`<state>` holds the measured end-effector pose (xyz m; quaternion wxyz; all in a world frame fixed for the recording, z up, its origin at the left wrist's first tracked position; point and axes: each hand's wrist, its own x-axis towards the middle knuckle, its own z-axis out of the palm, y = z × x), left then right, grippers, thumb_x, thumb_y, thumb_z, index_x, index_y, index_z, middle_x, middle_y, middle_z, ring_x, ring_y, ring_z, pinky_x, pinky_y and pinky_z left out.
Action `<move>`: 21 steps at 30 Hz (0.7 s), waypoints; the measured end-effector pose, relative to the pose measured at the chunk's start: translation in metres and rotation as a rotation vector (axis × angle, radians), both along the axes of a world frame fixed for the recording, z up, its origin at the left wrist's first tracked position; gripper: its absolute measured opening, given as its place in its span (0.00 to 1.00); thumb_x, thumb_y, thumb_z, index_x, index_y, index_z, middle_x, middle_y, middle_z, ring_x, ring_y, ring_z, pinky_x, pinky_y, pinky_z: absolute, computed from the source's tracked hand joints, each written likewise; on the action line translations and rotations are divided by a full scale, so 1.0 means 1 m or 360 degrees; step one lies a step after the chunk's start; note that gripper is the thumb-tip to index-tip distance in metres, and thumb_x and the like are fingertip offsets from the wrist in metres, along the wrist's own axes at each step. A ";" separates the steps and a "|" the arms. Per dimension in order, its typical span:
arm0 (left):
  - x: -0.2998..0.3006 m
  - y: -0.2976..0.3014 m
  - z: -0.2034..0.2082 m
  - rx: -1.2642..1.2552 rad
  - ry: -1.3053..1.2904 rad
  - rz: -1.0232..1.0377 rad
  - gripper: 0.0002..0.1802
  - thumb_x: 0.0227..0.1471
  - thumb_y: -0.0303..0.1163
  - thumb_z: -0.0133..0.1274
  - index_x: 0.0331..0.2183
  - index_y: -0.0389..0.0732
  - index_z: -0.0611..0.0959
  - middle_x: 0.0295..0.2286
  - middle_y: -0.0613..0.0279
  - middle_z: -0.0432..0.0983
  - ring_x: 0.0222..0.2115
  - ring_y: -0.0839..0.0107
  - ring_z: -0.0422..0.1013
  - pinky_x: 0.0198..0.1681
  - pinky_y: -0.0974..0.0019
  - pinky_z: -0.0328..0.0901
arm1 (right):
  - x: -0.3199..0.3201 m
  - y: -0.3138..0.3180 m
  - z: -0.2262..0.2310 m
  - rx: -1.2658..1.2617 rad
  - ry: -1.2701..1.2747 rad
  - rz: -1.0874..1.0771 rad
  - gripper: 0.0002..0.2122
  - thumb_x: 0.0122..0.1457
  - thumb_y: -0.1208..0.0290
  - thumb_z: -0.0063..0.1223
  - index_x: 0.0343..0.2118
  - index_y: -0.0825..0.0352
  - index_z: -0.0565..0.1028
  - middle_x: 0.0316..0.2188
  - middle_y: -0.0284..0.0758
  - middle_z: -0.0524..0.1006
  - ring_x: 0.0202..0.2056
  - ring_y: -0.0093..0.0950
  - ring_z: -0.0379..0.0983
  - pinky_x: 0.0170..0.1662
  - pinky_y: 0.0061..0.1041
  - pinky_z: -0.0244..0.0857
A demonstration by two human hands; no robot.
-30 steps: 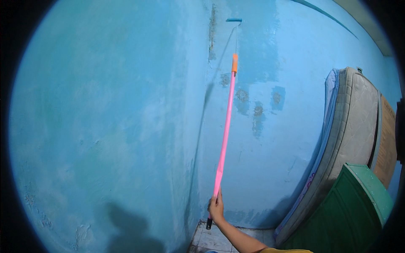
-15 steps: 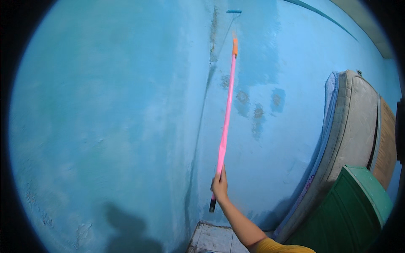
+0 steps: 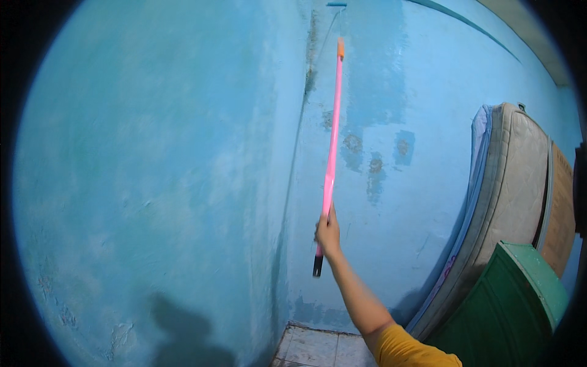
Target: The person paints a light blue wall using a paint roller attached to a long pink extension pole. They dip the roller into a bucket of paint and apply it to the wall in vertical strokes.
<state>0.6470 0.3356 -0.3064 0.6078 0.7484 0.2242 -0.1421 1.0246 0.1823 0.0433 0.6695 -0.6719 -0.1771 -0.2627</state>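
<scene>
My right hand (image 3: 328, 235) is closed around the lower part of a paint roller's pink extension pole (image 3: 334, 134), above its black end cap (image 3: 318, 266). The pole rises almost upright, leaning slightly right toward the top. An orange handle (image 3: 340, 49) sits at its upper end, and the blue roller head (image 3: 336, 5) is high on the light blue wall (image 3: 446, 79), close to the corner. A darker blue painted patch (image 3: 379, 79) lies right of the pole, with several rough, stained spots below it. My left hand is out of sight.
Another blue wall (image 3: 153, 153), with peeling spots low down, meets this one at the corner. On the right, a mattress (image 3: 516, 165) leans upright with a brown cardboard sheet (image 3: 559, 208) behind it and a green cabinet-like piece (image 3: 489, 312) in front. Pale floor tiles (image 3: 312, 347) show below.
My right hand has moved up and slightly right, carrying the pole upward. The roller head has climbed higher along the wall, near the top of the picture.
</scene>
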 end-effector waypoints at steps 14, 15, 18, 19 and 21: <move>-0.001 -0.006 0.012 -0.0142 0.0012 0.0005 0.19 0.63 0.41 0.41 0.50 0.40 0.73 0.34 0.61 0.75 0.27 0.72 0.68 0.31 0.65 0.64 | -0.041 -0.016 -0.143 -0.0208 0.0159 -0.0284 0.26 0.67 0.63 0.35 0.66 0.60 0.48 0.22 0.36 0.69 0.21 0.24 0.66 0.27 0.27 0.63; 0.000 -0.006 0.012 -0.0154 0.0024 -0.0015 0.20 0.63 0.41 0.41 0.50 0.40 0.73 0.34 0.61 0.75 0.27 0.72 0.68 0.31 0.65 0.64 | -0.047 -0.019 -0.154 -0.0209 0.0183 -0.0285 0.26 0.66 0.63 0.35 0.66 0.61 0.48 0.22 0.36 0.69 0.21 0.24 0.66 0.27 0.27 0.63; 0.006 0.002 -0.001 -0.0133 0.0007 -0.0068 0.20 0.63 0.42 0.41 0.49 0.41 0.74 0.34 0.62 0.75 0.27 0.71 0.68 0.31 0.65 0.65 | -0.034 -0.018 -0.137 -0.0216 0.0146 -0.0277 0.26 0.66 0.63 0.35 0.66 0.60 0.49 0.22 0.36 0.69 0.21 0.24 0.66 0.26 0.27 0.63; 0.008 0.006 -0.023 -0.0090 -0.0044 -0.0082 0.19 0.63 0.42 0.42 0.49 0.41 0.74 0.34 0.61 0.75 0.28 0.71 0.69 0.32 0.65 0.65 | -0.025 -0.016 -0.117 -0.0222 0.0110 -0.0270 0.26 0.66 0.63 0.35 0.66 0.60 0.49 0.21 0.36 0.69 0.21 0.25 0.66 0.26 0.27 0.63; 0.011 0.006 -0.028 -0.0058 -0.0076 -0.0080 0.19 0.62 0.42 0.42 0.49 0.42 0.74 0.34 0.60 0.75 0.28 0.70 0.69 0.32 0.64 0.65 | -0.007 -0.013 -0.064 -0.0220 0.0024 -0.0273 0.26 0.66 0.63 0.34 0.66 0.58 0.50 0.20 0.34 0.69 0.19 0.24 0.66 0.24 0.27 0.64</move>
